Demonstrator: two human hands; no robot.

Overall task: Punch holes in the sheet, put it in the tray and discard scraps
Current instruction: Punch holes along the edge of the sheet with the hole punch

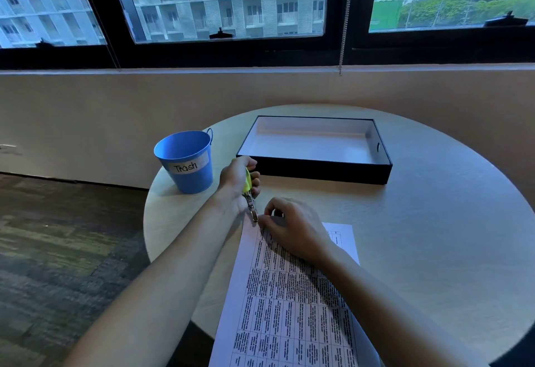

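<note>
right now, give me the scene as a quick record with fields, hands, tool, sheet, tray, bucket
left hand: squeezing the hole punch
hole punch: yellow-green handles, metal head at the sheet's far left corner
right hand: pressing the sheet's far end flat
printed sheet: on the round table, hanging over the near edge
tray: black, white inside, no sheet in it
bucket: blue, labelled Trash, left of the tray

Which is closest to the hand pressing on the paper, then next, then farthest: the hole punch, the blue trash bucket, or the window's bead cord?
From the right hand:
1. Hole punch: just to its left, metal tip at the fingertips, held by the left hand.
2. Blue trash bucket: farther left, at the table's edge.
3. Bead cord: farthest, hanging by the window.
</note>
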